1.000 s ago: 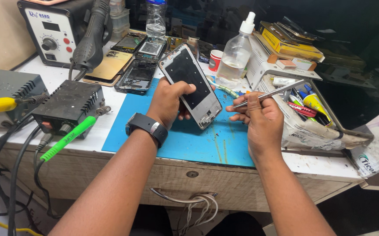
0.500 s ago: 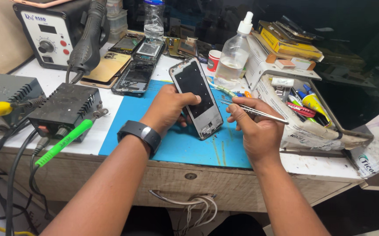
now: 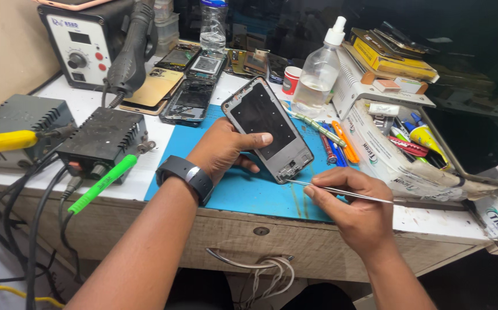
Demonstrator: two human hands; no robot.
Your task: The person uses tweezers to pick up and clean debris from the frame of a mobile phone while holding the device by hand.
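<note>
Bright, even light from above falls on the bench (image 3: 88, 103), with soft shadows under the hands, glare on the bottle (image 3: 318, 80), a dark, dim background at upper right and slight wide-angle bending at the edges.

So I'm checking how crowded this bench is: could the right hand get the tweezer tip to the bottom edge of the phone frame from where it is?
Probably yes. The right hand holds the tweezers with the tip just beside the lower corner of the phone frame, only bare blue mat between. The left hand grips higher up.
</note>
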